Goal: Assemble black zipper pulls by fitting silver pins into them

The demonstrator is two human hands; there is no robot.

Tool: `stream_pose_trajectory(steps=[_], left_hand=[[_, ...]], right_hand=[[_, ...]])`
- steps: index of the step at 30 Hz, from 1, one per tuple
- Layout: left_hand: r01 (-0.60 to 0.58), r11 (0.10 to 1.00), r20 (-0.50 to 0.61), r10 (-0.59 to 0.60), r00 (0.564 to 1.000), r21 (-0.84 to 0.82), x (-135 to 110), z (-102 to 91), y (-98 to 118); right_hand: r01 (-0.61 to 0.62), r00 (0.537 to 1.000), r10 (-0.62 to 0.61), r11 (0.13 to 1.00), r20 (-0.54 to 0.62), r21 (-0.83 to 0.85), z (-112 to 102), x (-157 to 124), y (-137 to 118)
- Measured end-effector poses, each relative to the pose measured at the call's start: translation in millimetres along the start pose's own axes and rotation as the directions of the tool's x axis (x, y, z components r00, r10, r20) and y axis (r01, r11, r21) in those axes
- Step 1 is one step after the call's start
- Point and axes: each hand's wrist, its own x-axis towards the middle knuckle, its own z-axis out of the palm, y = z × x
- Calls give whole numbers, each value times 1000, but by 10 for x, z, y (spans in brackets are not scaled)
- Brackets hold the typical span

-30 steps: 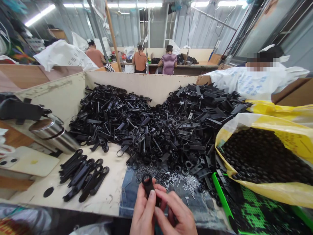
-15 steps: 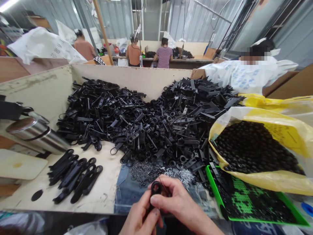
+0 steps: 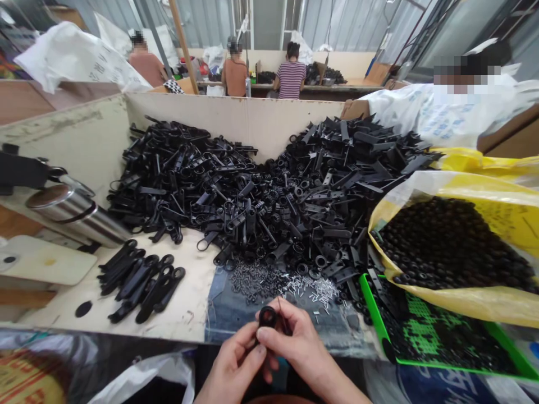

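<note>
A big black heap [image 3: 252,207] sits on the pale table [image 3: 194,292]. By its near edge, one black piece [image 3: 261,315] points its ring end [image 3: 266,308] forward (the rest mostly hides). The left hand [image 3: 236,359] grips it low; the right hand [image 3: 295,334] pinches it nearer the ring.

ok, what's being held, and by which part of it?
A black ring-ended part, in both hands: right hand with its thumb at the ring's lower edge, left hand lower on the body, mostly hidden by fingers.
</note>
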Motion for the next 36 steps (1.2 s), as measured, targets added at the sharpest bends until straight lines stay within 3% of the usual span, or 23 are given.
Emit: stream_pose_trajectory(steps=[4,9,13,16,21,28,32,36], left_hand=[[13,999,-18,-12,1000,42,-57,-11,45],[-2,991,45,-4,999,132,-50,-50,80],[-52,957,83,29,996,284,-69,-76,70],[-80,932,24,77,997,354,-103,-58,57],[-116,906,-27,139,990,407,-109,-27,24],[47,988,83,-60,995,150,-93,-6,-16],[96,991,175,-79,981,-91,-113,29,46],[110,979,147,-86,985,-169,-105,71,93]], right_hand=[[-58,995,55,998,83,35,-3,-26,-20],[-24,998,26,999,53,-36,2,-61,-55],[-3,998,2,1000,62,24,24,-86,-12],[3,1000,-4,998,26,56,60,-105,33],[23,996,-27,999,-88,-40,85,-121,92],[-32,999,32,999,-17,-10,-31,-112,30],[-63,998,64,996,-6,65,-103,-70,3],[-107,994,109,988,-15,112,-114,-9,38]])
